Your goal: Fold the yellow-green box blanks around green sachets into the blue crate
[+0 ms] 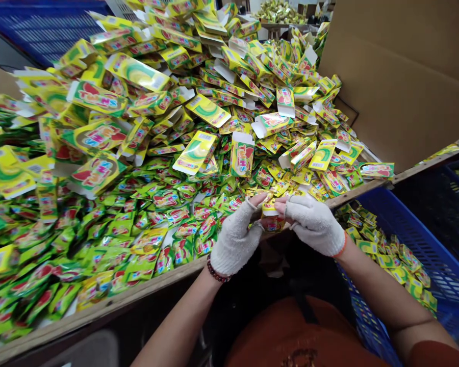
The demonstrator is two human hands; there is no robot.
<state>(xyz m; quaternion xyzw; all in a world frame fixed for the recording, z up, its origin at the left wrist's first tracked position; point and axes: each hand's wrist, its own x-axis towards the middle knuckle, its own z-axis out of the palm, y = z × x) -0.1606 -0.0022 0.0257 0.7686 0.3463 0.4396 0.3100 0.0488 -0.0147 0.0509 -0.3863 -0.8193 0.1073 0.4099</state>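
My left hand and my right hand, both in white fingerless knit gloves, meet over the table's front edge. Between their fingertips they pinch a small yellow candy box, and a green and red sachet shows just under it. The fingers of both hands are closed on the box. A beaded bracelet sits on my left wrist. In front of the hands lies a heap of green and red sachets. Behind that rises a pile of open yellow boxes.
A wooden lip edges the table along the front. A blue plastic crate at my right holds several filled boxes. A large sheet of brown cardboard stands at the back right. Another blue crate lies at the far left.
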